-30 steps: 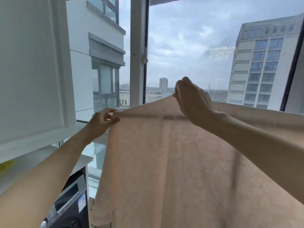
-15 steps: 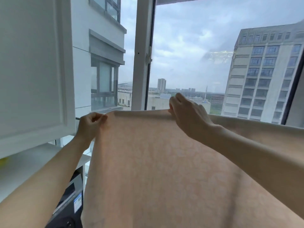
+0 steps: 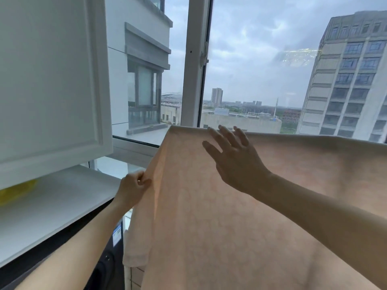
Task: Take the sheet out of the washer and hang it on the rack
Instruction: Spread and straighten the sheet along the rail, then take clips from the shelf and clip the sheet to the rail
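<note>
- Sheet (image 3: 240,216): pale peach, faintly patterned fabric, hanging broad and flat across the centre and lower right of the frame; its top edge is running level from just right of the window post toward the right border, and whatever is carrying it there is hidden by the cloth.
- Left hand (image 3: 134,188): sitting at lower centre-left, pinching the sheet's left side edge between thumb and fingers, well below the top edge; the fabric is gathering into a small fold at the pinch.
- Right hand (image 3: 234,155): sitting at centre frame, fingers spread wide and holding nothing, the back toward the camera; whether the palm is touching the cloth just below the top edge is not clear.
- Cabinet door (image 3: 52,80): white and panelled, filling the upper left of the frame.
- Shelf (image 3: 62,206): a white ledge, lying below the cabinet door at left, bearing a blurred yellow item (image 3: 16,192) at the far left border.
- Washer (image 3: 109,260): a dark appliance, showing under the shelf at lower left, with a label on its front; the sheet's lower left corner is hanging just beside it.
- Window post (image 3: 194,59): white, standing upright at upper centre, with glass either side.
- Buildings (image 3: 345,84): showing through the glass under a grey sky.
</note>
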Motion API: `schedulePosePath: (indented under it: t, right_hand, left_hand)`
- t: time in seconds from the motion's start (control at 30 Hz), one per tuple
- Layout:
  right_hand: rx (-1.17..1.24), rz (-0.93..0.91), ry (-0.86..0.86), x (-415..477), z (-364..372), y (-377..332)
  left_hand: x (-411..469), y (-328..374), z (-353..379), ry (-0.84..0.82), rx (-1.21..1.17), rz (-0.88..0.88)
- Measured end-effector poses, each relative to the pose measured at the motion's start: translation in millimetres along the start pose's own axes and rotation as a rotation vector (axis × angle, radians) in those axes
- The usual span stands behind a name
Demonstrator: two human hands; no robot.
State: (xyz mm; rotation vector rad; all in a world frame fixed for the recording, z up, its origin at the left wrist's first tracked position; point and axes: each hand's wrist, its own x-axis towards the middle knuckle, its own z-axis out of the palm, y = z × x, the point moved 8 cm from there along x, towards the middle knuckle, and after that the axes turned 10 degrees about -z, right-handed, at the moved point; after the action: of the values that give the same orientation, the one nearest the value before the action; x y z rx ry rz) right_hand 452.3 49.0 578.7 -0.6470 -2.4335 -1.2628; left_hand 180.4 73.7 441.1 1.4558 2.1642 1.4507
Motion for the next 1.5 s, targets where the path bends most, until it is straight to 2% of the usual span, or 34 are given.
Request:
schedulePosePath:
  t: [0.13,0.27,0.5,0.7,0.8,1.03,1.2,1.5]
  right_hand:
    - [0.096,-0.033,0.016,5.6,6.2,-23.4]
    - [0.230,-0.095,-0.043,5.2,24.0,-59.9]
    - [0.473,-0.209,-0.096,-7.7,38.4,-142.3]
    - [0.631,-0.341,-0.046,-23.1,27.8,-219.5]
    - [0.783,-0.391,0.001,-37.6,19.7,-257.8]
    - [1.037,-0.535,-0.081,-69.4,13.3,-355.5]
    - [1.118,-0.619,-0.166,-58.0,4.6,-417.1]
    - [1.154,-0.709,-0.195,22.0,-27.3,-516.7]
  left_hand:
    - [-24.7,-36.8,7.5,-0.066,0.130,-0.101]
    - [-60.4,-70.4,-1.0,-0.102,0.113,-0.203]
    - [-142.0,-94.3,-39.2,0.003,0.220,-0.278]
    - [-230.1,-99.5,-75.8,0.114,0.304,-0.388]
    - [-282.3,-106.9,-89.2,0.183,0.329,-0.463]
    - [-377.4,-133.4,-120.3,0.192,0.455,-0.603]
    - [-413.3,-160.1,-153.8,0.250,0.496,-0.697]
    - [-426.8,-243.6,-247.9,0.257,0.550,-0.836]
